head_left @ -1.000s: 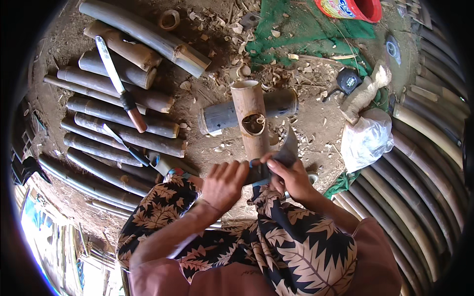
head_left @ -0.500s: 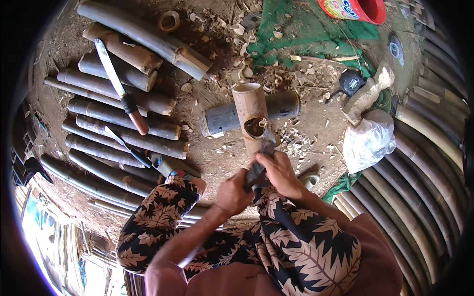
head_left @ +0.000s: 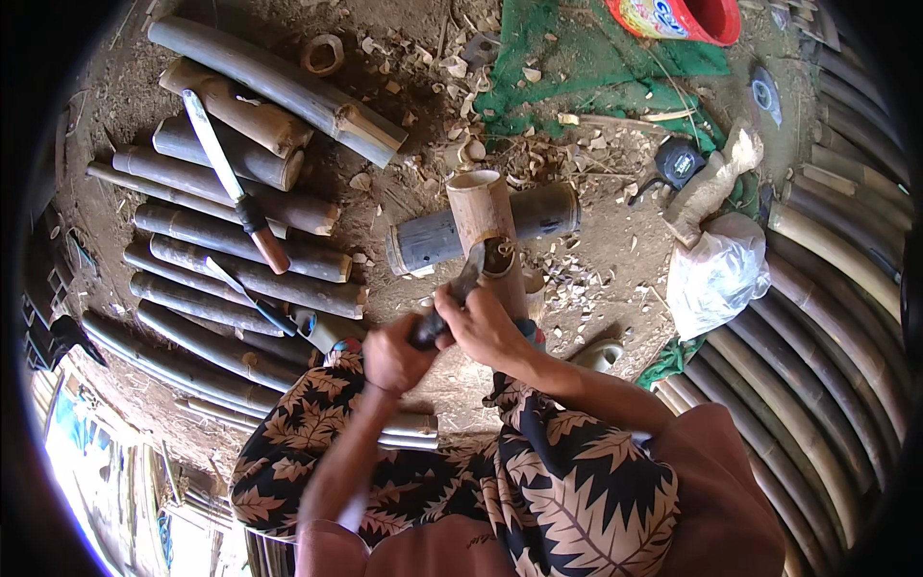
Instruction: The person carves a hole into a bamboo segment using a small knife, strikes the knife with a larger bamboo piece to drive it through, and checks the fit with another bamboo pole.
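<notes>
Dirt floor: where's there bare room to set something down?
A bare patch lies between your left hand, right forearm and trousers. A narrower gap, lightly littered, runs between the bamboo row and dark tube. Shavings crowd behind and right of the pale tube; bamboo and knives fill the left, poles the far right.

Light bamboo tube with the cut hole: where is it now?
In the head view, the light bamboo tube sits just above centre, crossing over the dark bamboo piece, just beyond the right hand.

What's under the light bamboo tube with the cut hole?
A dark bamboo length lies crosswise beneath the light tube, its ends showing on both sides. Its middle, where they cross, is covered.
</notes>
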A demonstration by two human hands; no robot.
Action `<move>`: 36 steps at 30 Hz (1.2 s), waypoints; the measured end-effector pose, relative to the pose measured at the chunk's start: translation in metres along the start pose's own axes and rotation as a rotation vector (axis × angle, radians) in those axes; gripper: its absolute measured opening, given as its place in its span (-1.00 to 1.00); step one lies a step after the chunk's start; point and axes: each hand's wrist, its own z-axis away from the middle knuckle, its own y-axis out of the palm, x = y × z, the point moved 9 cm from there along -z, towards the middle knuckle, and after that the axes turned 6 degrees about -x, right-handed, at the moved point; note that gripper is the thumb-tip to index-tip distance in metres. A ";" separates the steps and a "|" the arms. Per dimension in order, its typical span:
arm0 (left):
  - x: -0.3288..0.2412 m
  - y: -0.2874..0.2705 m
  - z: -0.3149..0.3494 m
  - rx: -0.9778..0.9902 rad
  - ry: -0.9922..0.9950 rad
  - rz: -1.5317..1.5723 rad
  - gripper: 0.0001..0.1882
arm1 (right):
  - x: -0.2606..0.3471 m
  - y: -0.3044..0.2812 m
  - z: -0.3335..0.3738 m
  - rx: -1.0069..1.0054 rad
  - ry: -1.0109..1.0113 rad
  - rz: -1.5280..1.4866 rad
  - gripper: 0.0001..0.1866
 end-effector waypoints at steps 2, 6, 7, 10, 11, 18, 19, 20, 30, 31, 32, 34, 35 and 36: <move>-0.030 -0.043 -0.032 -0.016 0.189 -0.243 -0.84 | 0.006 -0.001 -0.004 -0.079 0.148 -0.645 -0.72; -0.120 -0.061 -0.080 0.240 0.410 -0.692 -0.91 | 0.009 -0.021 -0.002 -0.141 0.227 -1.285 -0.72; -0.142 -0.056 -0.088 0.312 0.472 -0.800 -0.92 | 0.010 -0.024 -0.001 -0.145 0.261 -1.449 -0.71; -0.191 -0.055 -0.085 0.438 0.555 -1.064 -0.93 | 0.031 -0.021 0.001 0.020 0.221 -1.665 -0.62; -0.209 -0.035 -0.096 0.465 0.585 -1.085 -0.88 | 0.028 -0.033 0.000 -0.002 0.232 -1.724 -0.55; -0.191 -0.049 -0.083 0.492 0.578 -1.069 -0.94 | 0.024 -0.018 0.007 0.161 0.223 -1.723 -0.61; -0.172 -0.049 -0.090 0.541 0.527 -1.055 -0.92 | 0.017 -0.019 0.011 0.042 0.285 -1.541 -0.65; -0.151 -0.052 -0.089 0.603 0.453 -1.045 -0.89 | 0.021 -0.003 0.021 0.170 0.272 -1.588 -0.62; -0.015 0.017 0.004 0.304 0.028 -0.157 -0.76 | -0.024 -0.027 0.037 -0.139 0.444 -0.488 -0.73; -0.016 0.029 0.015 0.268 -0.035 -0.080 -0.73 | -0.024 -0.036 0.035 -0.192 0.319 -0.339 -0.74; -0.020 0.043 0.023 0.233 -0.096 0.003 -0.70 | -0.023 -0.043 0.037 -0.199 0.325 -0.186 -0.73; -0.032 0.073 0.035 0.129 -0.200 0.306 -0.57 | -0.025 -0.062 0.036 -0.266 0.250 0.131 -0.67; -0.042 0.084 0.036 0.108 -0.261 0.356 -0.52 | -0.024 -0.072 0.034 -0.310 0.234 0.336 -0.67; -0.052 0.092 0.039 0.089 -0.321 0.401 -0.47 | -0.021 -0.079 0.034 -0.354 0.219 0.536 -0.67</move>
